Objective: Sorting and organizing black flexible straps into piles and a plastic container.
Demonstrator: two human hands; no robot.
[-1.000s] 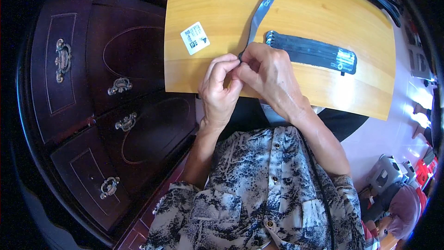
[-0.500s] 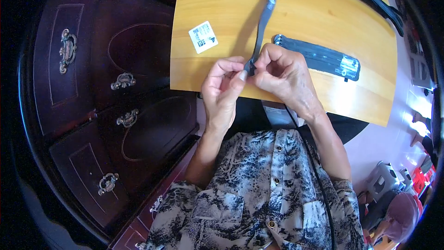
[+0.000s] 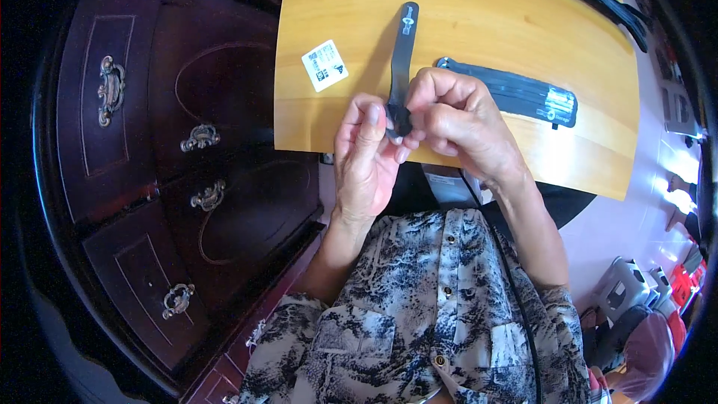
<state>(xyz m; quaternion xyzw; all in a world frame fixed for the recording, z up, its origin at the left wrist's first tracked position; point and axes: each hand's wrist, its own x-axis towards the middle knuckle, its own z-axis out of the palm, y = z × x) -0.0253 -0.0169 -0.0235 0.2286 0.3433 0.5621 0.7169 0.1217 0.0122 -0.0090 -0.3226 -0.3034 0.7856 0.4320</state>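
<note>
Head view, hands grasping 1 dark strap by its near end, left loosely curled, right pinching

Dark wooden cabinet with ornate metal handles at left, grey plastic stool at lower right

Right fingers grip a dark strap (left fingers touching it).
</note>
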